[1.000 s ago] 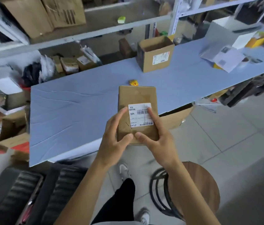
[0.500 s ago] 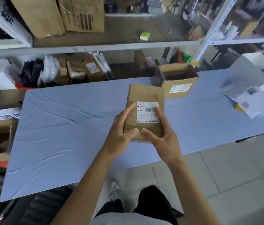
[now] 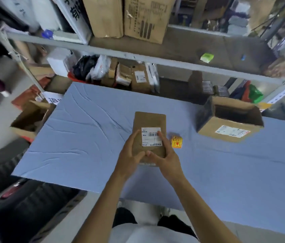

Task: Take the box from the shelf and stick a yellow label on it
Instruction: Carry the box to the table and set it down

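Box (image 3: 149,123) sits clamped between left hand (image 3: 130,155) and right hand (image 3: 166,156) over the worktop (image 3: 85,128); fetching looks done. Next: yellow labels (image 3: 176,142), at its three o'clock.

Both bare arms reach forward, left hand (image 3: 130,155) and right hand (image 3: 166,157) curled inward, thumbs nearly meeting.

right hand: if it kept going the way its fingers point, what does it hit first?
The right hand points up and slightly left, already lying against the brown box and its white shipping label. Past the box, only bare blue table, then probably the parcels under the shelf; depth is unclear.
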`<state>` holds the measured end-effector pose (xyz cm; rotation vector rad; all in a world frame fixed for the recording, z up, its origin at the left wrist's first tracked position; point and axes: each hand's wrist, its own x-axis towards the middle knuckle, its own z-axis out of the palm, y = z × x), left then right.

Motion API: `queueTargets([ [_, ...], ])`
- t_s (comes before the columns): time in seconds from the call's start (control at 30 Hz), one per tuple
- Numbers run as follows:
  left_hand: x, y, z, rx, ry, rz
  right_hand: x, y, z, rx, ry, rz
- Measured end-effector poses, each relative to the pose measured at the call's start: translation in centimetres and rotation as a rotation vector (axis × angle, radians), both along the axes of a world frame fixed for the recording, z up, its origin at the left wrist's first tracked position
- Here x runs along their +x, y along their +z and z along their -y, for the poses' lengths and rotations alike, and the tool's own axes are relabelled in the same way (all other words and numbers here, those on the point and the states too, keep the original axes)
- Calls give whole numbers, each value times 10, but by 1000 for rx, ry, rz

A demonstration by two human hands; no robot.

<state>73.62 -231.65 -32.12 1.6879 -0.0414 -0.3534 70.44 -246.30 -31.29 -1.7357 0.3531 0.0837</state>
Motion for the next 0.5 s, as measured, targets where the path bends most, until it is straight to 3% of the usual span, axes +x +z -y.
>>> queueTargets([
  [0.17, -18, -31, 32, -26, 154, -64, 0, -32, 36, 32, 132, -51],
  [0.5, -13, -121, 40, 10, 154, -10, 6, -129, 60, -12, 209, 28],
])
